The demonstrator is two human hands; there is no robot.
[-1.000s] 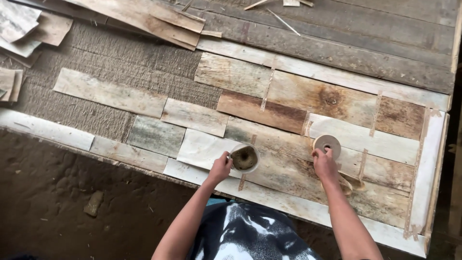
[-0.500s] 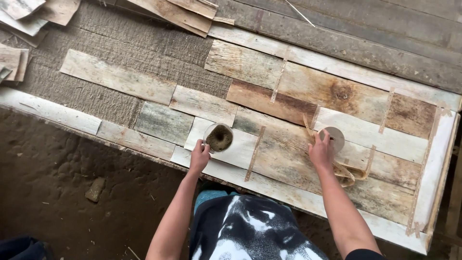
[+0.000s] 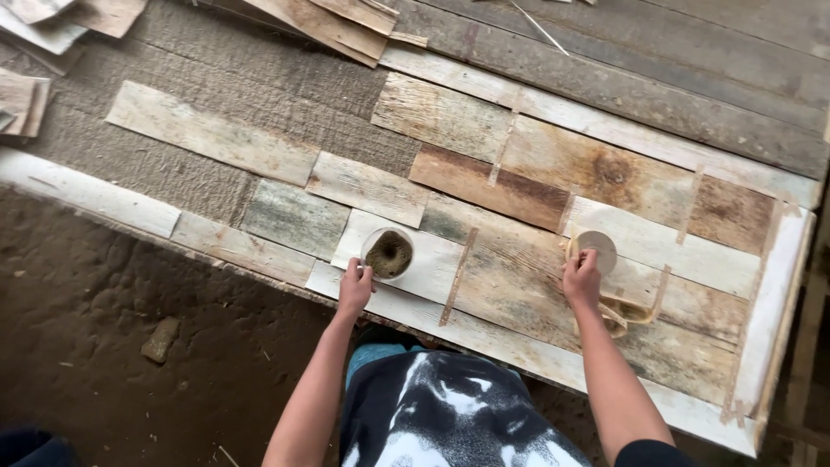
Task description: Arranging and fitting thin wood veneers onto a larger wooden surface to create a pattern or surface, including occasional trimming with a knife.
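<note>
Brown tape partly hidden by right hand.

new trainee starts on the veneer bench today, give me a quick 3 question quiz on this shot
1. True or false: the left hand rests beside the round cup with the sponge.
2. What does the right hand touch? A) a hammer B) a roll of tape C) a saw
3. Fill in: the loose tape strip curls just below the ____ hand, on the patchwork veneer sheet.

Key: 1 true; 2 B; 3 right
</note>
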